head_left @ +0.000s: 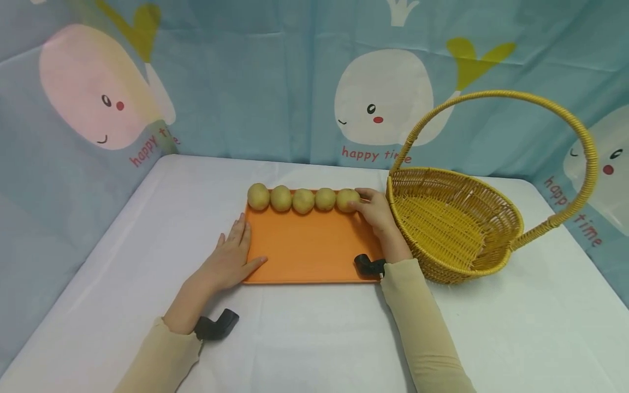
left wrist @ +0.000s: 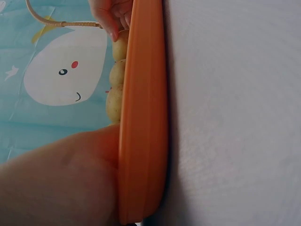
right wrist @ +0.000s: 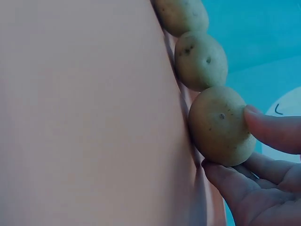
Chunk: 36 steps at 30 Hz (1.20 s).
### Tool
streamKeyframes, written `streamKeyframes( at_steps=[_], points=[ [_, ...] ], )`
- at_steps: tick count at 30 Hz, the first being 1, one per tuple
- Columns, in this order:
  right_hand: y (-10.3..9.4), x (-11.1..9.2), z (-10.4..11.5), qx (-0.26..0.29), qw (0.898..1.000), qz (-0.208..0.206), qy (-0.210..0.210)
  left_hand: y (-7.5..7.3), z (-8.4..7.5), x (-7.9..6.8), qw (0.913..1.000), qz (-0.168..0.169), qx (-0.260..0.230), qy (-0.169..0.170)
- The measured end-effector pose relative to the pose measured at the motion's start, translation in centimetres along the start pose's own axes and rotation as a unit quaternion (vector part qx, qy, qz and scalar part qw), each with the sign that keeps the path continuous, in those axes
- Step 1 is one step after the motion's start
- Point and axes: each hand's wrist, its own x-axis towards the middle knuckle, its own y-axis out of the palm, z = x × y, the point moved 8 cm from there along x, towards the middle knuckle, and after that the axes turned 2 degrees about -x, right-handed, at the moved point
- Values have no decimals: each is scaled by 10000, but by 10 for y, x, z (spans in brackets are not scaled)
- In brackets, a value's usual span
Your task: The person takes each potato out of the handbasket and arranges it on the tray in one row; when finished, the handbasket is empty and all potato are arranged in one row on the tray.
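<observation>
An orange tray (head_left: 309, 251) lies on the white table, with several potatoes (head_left: 303, 201) in a row along its far edge. At the right end of that row, my right hand (head_left: 377, 212) holds the last potato (right wrist: 221, 126) between thumb and fingers, and this potato touches its neighbour (right wrist: 201, 61). My left hand (head_left: 231, 259) rests at the tray's left edge, fingers extended along the outside and thumb over the rim. In the left wrist view the tray's side wall (left wrist: 143, 113) fills the middle and part of the left hand (left wrist: 66, 174) lies against it.
A yellow wicker basket (head_left: 457, 267) with a tall arched handle (head_left: 511, 94) stands right of the tray, close beside my right forearm. Behind the table hangs a blue curtain (head_left: 245, 98) with cartoon prints. White cloth (head_left: 304, 338) covers the table.
</observation>
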Motion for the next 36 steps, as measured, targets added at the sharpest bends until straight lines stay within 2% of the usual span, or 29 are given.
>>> streamKeyframes(
  at_steps=[8, 15, 21, 24, 27, 29, 30, 32, 34, 36],
  points=[
    [-3, 0, -2, 34, 10000, -8, 25, 4, 1, 3, 10000, -13, -9, 69],
    [-7, -3, 0, 241, 9992, -270, -140, 5, -3, 5, 9999, -15, -95, 95],
    [-10, -3, 7, 100, 9983, -501, -293, 3, -7, 7, 9999, -31, -100, 138],
    [-14, -9, 19, 113, 9975, -550, -441, 5, -6, 12, 9998, -18, -95, 191],
    [-20, -27, 46, 375, 9941, -648, -784, 10, 0, 14, 9996, -6, -155, 256],
    [-30, -47, 74, 676, 9854, -892, -1286, 10, 3, 14, 9991, 34, -284, 312],
    [-39, -60, 89, 847, 9778, -1061, -1595, 9, 5, 13, 9988, 50, -338, 344],
    [-63, -88, 116, 1151, 9561, -1511, -2230, 0, 8, 11, 9980, 60, -482, 416],
    [-94, -120, 139, 1299, 9217, -2123, -2976, -16, 10, 5, 9971, -12, -612, 456],
    [-129, -146, 150, 1407, 8857, -2724, -3487, -35, 15, -1, 9967, -189, -646, 464]
  ],
)
